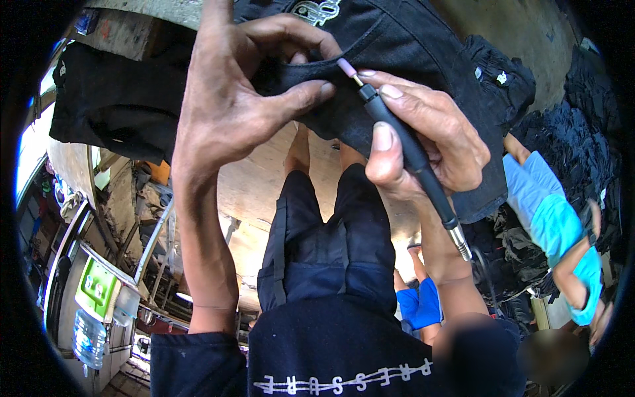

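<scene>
A black denim garment [397, 46] is spread in front of me, with a white emblem near its top. My left hand [231, 92] holds a seamed edge of it, fingers tucked behind the edge and thumb lying on the cloth in front. In my right hand [430, 135] is a black pen-shaped rotary grinder [407, 142], gripped between thumb and fingers. Its pink grinding stone [346, 67] is at the seamed edge, close to my left fingertips; whether it presses on the cloth I cannot tell. A cable runs from the grinder's rear end.
Another black garment [119, 99] hangs at the left. Dark clothes lie in a large pile [569, 152] at the right, near a person in a turquoise shirt [562, 225]. Someone in blue shorts [420, 304] is behind my right arm. A green container [99, 288] and water bottle [89, 337] are lower left.
</scene>
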`<state>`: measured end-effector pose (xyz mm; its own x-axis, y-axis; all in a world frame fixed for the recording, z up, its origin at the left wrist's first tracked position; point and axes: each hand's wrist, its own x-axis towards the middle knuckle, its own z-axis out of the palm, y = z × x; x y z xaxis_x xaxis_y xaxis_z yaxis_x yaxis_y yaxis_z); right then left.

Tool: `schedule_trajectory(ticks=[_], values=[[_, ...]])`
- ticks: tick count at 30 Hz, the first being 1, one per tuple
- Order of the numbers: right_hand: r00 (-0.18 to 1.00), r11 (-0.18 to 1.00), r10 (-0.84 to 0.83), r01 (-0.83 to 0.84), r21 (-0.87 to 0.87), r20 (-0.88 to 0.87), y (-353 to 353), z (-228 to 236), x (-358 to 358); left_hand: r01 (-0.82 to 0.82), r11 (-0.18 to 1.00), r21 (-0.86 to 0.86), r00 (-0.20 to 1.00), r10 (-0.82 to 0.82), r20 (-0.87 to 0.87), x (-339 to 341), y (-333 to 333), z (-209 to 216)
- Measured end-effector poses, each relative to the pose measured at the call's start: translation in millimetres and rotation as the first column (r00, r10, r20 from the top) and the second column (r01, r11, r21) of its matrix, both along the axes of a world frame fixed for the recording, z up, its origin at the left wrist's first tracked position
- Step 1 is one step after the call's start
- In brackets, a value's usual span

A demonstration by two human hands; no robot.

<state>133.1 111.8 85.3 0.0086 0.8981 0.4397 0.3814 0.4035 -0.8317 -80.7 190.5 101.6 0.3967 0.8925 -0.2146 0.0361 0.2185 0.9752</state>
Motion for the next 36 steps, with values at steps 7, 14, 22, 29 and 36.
schedule_trajectory(ticks=[7, 14, 22, 29, 36], values=[[1.000, 0.999, 0.024, -0.023, -0.028, 0.005, 0.7, 2.6, 6.9, -0.006, 1.000, -0.002, 0.995, 0.007, 0.102, 2.6, 6.6, -2.2], [0.994, 0.994, -0.097, 0.099, 0.039, -0.055, 5.2, -2.9, -5.5, 0.066, 0.994, 0.090, 0.991, -0.055, -0.124, -6.4, 3.9, 5.1], [0.998, 0.999, 0.010, -0.007, -0.032, 0.064, 1.9, 6.6, 6.1, 0.051, 0.986, 0.157, 0.994, -0.034, -0.104, -6.5, 3.5, 1.9], [0.999, 0.999, -0.022, 0.023, -0.024, 0.023, 0.9, 1.3, 7.0, 0.061, 0.995, 0.076, 0.992, -0.052, -0.119, -4.6, 1.2, 7.5], [0.999, 0.999, -0.043, 0.043, -0.028, 0.000, 2.7, -0.2, 9.5, 0.082, 0.994, 0.071, 0.989, -0.072, -0.130, -1.4, 2.8, 7.9]])
